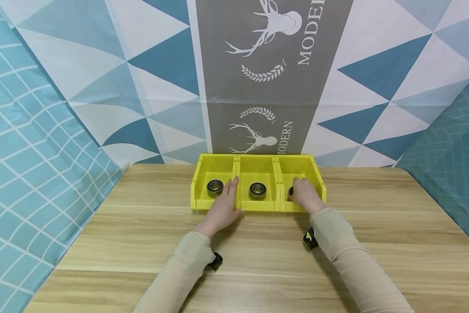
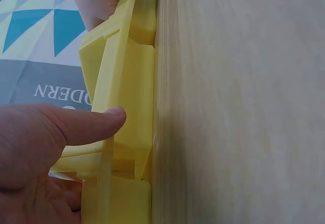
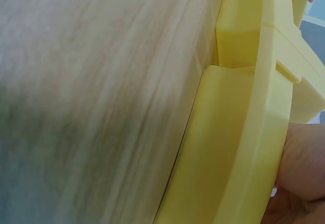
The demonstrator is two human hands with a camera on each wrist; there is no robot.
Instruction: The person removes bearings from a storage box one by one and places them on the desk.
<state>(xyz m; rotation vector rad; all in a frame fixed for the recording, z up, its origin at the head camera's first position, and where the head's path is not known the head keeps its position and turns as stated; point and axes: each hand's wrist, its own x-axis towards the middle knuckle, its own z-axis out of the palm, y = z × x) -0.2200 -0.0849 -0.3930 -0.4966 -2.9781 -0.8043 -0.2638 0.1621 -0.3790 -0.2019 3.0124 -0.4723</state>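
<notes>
Three yellow bins (image 1: 257, 207) stand joined in a row on the table. Inside the left bin lies a ball bearing (image 1: 214, 195), partly behind the fingers of my left hand (image 1: 221, 211). That hand rests on the divider between the left and middle bins, fingers extended; in the left wrist view its thumb (image 2: 96, 126) lies across the front rim. A second bearing (image 1: 257, 198) sits flat in the middle bin. My right hand (image 1: 306, 195) reaches into the right bin and pinches a dark bearing (image 1: 291, 191), mostly hidden by the fingers.
The wooden table (image 1: 257, 265) extends in front of the bins and to both sides. Directly behind them rises a patterned wall covering (image 1: 238, 87). Dark wrist devices (image 1: 310, 239) are worn under both sleeves.
</notes>
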